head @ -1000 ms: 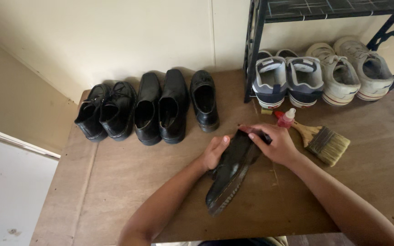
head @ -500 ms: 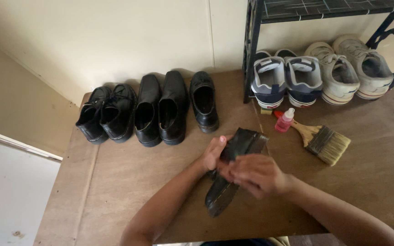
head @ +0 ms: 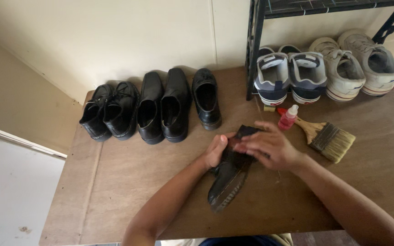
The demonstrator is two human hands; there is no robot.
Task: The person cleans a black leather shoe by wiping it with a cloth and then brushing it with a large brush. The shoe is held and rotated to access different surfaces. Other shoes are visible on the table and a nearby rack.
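A black shoe (head: 227, 180) lies tipped on its side on the brown table (head: 128, 182), its ridged sole facing me. My left hand (head: 216, 149) grips its heel end from the left. My right hand (head: 268, 146) lies across the upper near the opening, fingers pressed on the leather; whether something is under the fingers I cannot tell. A small red bottle with a white cap (head: 288, 117) and a wooden-handled paintbrush (head: 328, 138) lie just right of my right hand.
Several black shoes (head: 163, 107) stand in a row along the wall at the back left. Two grey sneakers (head: 288, 77) and two white sneakers (head: 359, 64) sit under a black metal rack (head: 254, 50) at the back right.
My right hand slid down the shoe toward the toe, then back up toward the heel. The left hand kept its hold and the shoe stayed in place.
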